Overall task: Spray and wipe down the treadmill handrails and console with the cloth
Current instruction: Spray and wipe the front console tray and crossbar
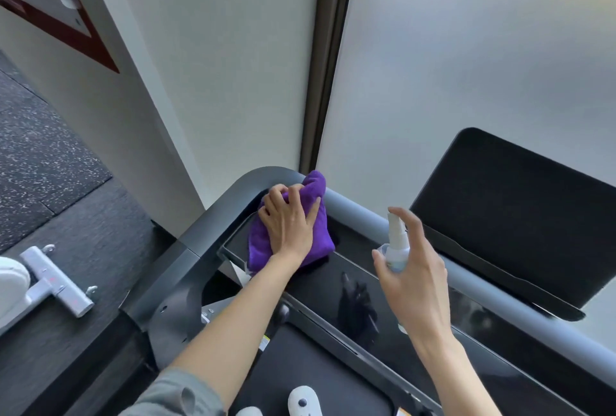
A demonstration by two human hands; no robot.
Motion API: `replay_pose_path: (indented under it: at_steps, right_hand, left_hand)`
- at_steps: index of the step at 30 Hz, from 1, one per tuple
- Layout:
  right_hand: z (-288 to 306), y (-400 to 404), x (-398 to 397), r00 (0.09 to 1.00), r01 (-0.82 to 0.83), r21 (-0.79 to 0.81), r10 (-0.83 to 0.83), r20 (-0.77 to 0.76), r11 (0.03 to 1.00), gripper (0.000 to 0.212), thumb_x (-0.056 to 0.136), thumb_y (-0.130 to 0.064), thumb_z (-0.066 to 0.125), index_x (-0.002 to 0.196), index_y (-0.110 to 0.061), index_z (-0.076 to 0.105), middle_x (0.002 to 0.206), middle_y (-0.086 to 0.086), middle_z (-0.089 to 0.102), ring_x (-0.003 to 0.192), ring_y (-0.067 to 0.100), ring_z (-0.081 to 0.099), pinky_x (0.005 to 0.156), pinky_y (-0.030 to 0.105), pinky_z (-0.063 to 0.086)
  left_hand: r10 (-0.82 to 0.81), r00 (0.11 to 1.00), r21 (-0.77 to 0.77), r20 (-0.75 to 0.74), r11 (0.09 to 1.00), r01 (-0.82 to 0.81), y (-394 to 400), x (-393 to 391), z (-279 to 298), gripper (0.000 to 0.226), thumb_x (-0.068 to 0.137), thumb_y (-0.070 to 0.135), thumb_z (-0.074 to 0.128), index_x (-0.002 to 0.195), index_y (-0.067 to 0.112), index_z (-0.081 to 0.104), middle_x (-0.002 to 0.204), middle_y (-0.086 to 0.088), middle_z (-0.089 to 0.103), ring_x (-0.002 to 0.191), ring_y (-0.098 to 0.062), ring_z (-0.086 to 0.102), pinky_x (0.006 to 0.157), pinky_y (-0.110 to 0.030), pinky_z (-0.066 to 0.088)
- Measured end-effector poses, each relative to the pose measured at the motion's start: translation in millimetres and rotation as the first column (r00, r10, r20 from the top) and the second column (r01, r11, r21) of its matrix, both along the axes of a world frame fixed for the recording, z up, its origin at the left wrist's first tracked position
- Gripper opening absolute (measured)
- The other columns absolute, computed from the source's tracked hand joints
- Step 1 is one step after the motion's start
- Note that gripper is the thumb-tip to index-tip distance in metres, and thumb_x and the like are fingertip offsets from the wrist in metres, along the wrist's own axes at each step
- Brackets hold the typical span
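My left hand presses a bunched purple cloth onto the left end of the treadmill's glossy black console, right beside the curved grey handrail. My right hand holds a small white spray bottle upright above the console's middle, forefinger resting on top of the nozzle. The dark screen panel rises behind the bottle at the right. A grey bar runs along the console's far edge.
The treadmill belt lies below, with my white shoes on it. Frosted glass panels and a dark post stand close behind the console. A white machine part sits on the speckled floor at the left.
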State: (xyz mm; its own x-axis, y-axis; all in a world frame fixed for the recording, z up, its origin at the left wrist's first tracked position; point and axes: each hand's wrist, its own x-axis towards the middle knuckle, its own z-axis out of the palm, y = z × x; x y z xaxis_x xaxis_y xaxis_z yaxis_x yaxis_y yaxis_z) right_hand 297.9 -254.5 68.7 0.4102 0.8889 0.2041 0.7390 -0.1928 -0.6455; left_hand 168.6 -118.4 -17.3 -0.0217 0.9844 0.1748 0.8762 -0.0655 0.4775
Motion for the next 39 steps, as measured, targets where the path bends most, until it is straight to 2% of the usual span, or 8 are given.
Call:
replay_pose_path:
  at_steps: [3, 7, 9, 13, 17, 24, 30, 39]
  right_hand:
    - [0, -4, 6, 1.000, 0.001, 0.008, -0.001, -0.009, 1.000, 0.067, 0.081, -0.014, 0.070, 0.125, -0.050, 0.036, 0.096, -0.014, 0.063, 0.072, 0.006, 0.056, 0.059, 0.012, 0.037]
    - [2, -3, 8, 0.999, -0.023, 0.006, 0.023, -0.032, 1.000, 0.068, 0.080, -0.013, 0.070, 0.125, -0.050, 0.036, 0.096, -0.011, 0.064, 0.073, 0.011, 0.059, 0.060, 0.022, 0.040]
    - [4, -2, 9, 0.998, -0.040, 0.012, 0.041, -0.043, 0.999, 0.067, 0.080, -0.012, 0.070, 0.125, -0.049, 0.036, 0.096, -0.010, 0.065, 0.073, 0.011, 0.059, 0.060, 0.024, 0.041]
    - [5, 0, 15, 0.999, -0.040, 0.011, 0.041, -0.032, 0.999, 0.066, 0.081, -0.013, 0.070, 0.126, -0.049, 0.036, 0.093, -0.010, 0.060, 0.071, 0.006, 0.055, 0.063, 0.026, 0.041]
    - [-1, -2, 14, 0.999, -0.036, 0.007, 0.036, -0.027, 0.999, 0.066, 0.082, -0.015, 0.070, 0.126, -0.050, 0.036, 0.093, -0.011, 0.060, 0.071, 0.006, 0.055, 0.062, 0.026, 0.041]
    - [-10, 2, -2, 0.994, -0.041, 0.009, 0.042, -0.101, 0.999, 0.065, 0.081, -0.018, 0.071, 0.122, -0.054, 0.036, 0.085, -0.012, 0.064, 0.068, 0.004, 0.058, 0.056, 0.011, 0.039]
    - [-27, 17, -36, 0.969, -0.132, -0.052, 0.117, -0.218, 0.990, 0.062, 0.081, -0.020, 0.069, 0.123, -0.051, 0.035, 0.079, -0.013, 0.066, 0.072, 0.011, 0.062, 0.065, 0.029, 0.048]
    - [-47, 94, -110, 0.947, -0.266, -0.128, 0.234, -0.218, 0.955, 0.062, 0.081, -0.010, 0.060, 0.131, -0.039, 0.038, 0.086, 0.000, 0.070, 0.081, 0.028, 0.062, 0.072, 0.036, 0.051]
  left_hand:
    - [0.042, 0.999, 0.020, 0.028, 0.999, -0.042, -11, 16, 2, 0.043, 0.094, 0.050, 0.045, 0.110, 0.011, 0.056, 0.117, -0.017, 0.050, 0.105, -0.035, 0.048, 0.083, -0.045, 0.038]
    - [-0.312, 0.948, 0.130, -0.063, 0.939, 0.317, -72, 31, -11, 0.033, 0.086, 0.051, 0.052, 0.100, 0.021, 0.056, 0.103, -0.009, 0.054, 0.092, -0.029, 0.053, 0.077, -0.041, 0.046]
    - [-0.373, 0.927, 0.127, -0.040, 0.918, 0.375, -70, 20, -13, 0.034, 0.085, 0.052, 0.053, 0.103, 0.023, 0.058, 0.104, -0.006, 0.052, 0.092, -0.027, 0.053, 0.076, -0.038, 0.044]
    - [-0.207, 0.973, 0.006, -0.102, 0.978, 0.208, -21, -28, -11, 0.040, 0.091, 0.053, 0.050, 0.114, 0.021, 0.057, 0.114, -0.008, 0.047, 0.102, -0.028, 0.045, 0.082, -0.038, 0.035]
    - [-0.048, 0.992, 0.064, -0.113, 0.996, 0.056, -18, -33, -9, 0.039, 0.089, 0.053, 0.054, 0.108, 0.019, 0.059, 0.107, -0.011, 0.053, 0.096, -0.032, 0.051, 0.077, -0.043, 0.042]
    - [-0.197, 0.974, 0.041, -0.110, 0.978, 0.202, -76, -35, -7, 0.039, 0.087, 0.054, 0.055, 0.104, 0.019, 0.062, 0.092, -0.005, 0.059, 0.084, -0.028, 0.056, 0.073, -0.040, 0.046]
    - [0.043, 0.962, 0.086, 0.270, 0.994, -0.068, -80, -102, 30, 0.038, 0.087, 0.042, 0.063, 0.108, 0.010, 0.062, 0.096, -0.007, 0.059, 0.089, -0.030, 0.058, 0.076, -0.042, 0.049]
    - [0.198, 0.893, 0.073, 0.404, 0.966, -0.248, -74, -175, 70, 0.037, 0.087, 0.045, 0.058, 0.104, 0.013, 0.058, 0.098, -0.005, 0.059, 0.094, -0.028, 0.058, 0.074, -0.034, 0.044]
